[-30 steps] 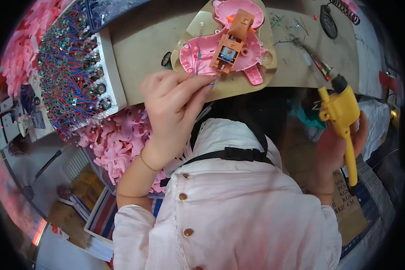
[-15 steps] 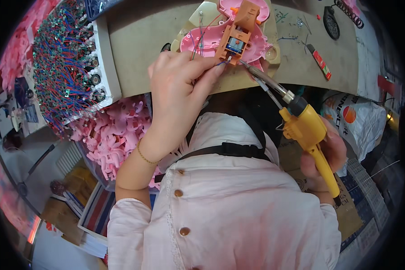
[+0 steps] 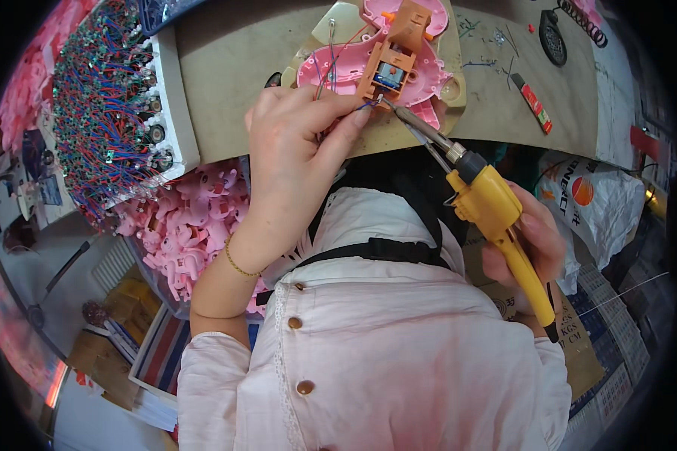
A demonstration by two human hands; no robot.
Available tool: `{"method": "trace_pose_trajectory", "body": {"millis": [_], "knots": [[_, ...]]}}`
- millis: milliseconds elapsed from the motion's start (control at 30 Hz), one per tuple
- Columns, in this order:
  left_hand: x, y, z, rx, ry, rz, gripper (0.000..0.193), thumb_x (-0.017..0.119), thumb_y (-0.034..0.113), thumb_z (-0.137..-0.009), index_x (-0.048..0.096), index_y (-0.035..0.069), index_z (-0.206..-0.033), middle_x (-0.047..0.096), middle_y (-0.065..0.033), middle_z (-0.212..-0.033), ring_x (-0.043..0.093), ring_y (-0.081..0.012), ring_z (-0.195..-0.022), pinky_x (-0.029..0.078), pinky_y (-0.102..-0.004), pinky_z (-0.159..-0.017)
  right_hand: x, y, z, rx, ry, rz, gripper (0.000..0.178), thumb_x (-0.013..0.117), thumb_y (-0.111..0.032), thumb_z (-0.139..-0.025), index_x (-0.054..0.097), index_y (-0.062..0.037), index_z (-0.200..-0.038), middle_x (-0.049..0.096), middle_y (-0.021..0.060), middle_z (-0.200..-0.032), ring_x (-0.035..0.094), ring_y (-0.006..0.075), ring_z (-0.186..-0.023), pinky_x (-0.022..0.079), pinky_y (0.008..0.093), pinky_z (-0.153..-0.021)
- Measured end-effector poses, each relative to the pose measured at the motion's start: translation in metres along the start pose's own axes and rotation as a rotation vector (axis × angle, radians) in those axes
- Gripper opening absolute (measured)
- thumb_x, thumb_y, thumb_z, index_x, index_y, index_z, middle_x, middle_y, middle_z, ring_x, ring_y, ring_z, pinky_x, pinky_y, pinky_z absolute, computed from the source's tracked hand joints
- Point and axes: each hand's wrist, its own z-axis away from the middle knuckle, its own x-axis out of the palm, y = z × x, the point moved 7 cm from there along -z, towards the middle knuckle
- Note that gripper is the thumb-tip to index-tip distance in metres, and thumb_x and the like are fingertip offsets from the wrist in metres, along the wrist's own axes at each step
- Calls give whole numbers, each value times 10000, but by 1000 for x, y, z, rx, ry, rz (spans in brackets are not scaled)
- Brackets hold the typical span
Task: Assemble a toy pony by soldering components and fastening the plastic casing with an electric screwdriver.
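My left hand [image 3: 297, 143] pinches a thin blue wire [image 3: 366, 104] at the near end of an orange plastic motor housing [image 3: 390, 69]. A small silvery motor [image 3: 390, 76] shows inside that housing, which sits in an open pink toy shell [image 3: 337, 66]. The shell rests on a beige holder [image 3: 344, 16]. In my right hand [image 3: 535, 239] is a yellow soldering gun [image 3: 490, 204], its fingers wrapped round the handle. The gun's tip [image 3: 396, 107] is at the housing's near end, close to the left fingertips. Whether it touches the wire is too small to tell.
A white tray [image 3: 179, 113] heaped with wired circuit boards [image 3: 105, 98] stands at the left. Below it is a bin of pink toy parts [image 3: 192, 233]. On the table's right lie a red-and-green cutter-like tool [image 3: 532, 104], wire scraps [image 3: 481, 64] and a black oval object [image 3: 554, 37].
The soldering gun in my right hand has moved left and slightly up, bringing its tip nearer the left fingertips. My left hand keeps its pinch, and the pink shell has shifted very slightly.
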Motion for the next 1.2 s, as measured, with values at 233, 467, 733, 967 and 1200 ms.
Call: {"method": "trace_pose_trajectory", "body": {"millis": [233, 467, 733, 967, 1200], "knots": [[0, -1, 0, -6, 9, 12, 104, 643, 180, -779, 699, 117, -839, 520, -7, -650, 432, -201, -729, 318, -328, -749, 4, 7, -2, 48, -22, -165, 461, 694, 3, -753, 405, -106, -1095, 480, 312, -1186, 617, 344, -915, 504, 362, -772], [1, -1, 0, -6, 17, 3, 117, 644, 181, -766, 698, 109, -841, 527, -13, -661, 441, -204, -724, 317, -330, -748, 8, 17, -8, 100, -113, -129, 456, 613, -16, -740, 442, -8, -1163, 570, 213, -996, 615, 256, -708, 486, 309, -644], [0, 1, -1, -7, -4, -27, 107, 645, 152, -768, 693, 82, -832, 574, -18, -711, 465, -191, -748, 338, -307, -731, 8, 4, -4, -40, -143, 137, 533, 625, -95, -705, 439, 1, -1195, 582, 165, -883, 610, 272, -690, 479, 323, -595], [-1, 2, -2, -27, 4, -9, 104, 644, 191, -758, 701, 118, -806, 525, -5, -657, 463, -201, -727, 322, -329, -742, 0, -2, 1, -125, -50, 135, 560, 753, -165, -731, 399, -85, -1158, 519, 298, -1146, 631, 324, -840, 504, 343, -616], [0, 2, -2, -64, -22, -35, 108, 647, 196, -755, 701, 115, -803, 510, -14, -639, 458, -199, -718, 323, -329, -744, 1, -1, -3, -100, -66, 161, 557, 748, -121, -729, 382, -83, -1146, 515, 288, -1161, 629, 305, -819, 496, 334, -607]]}}
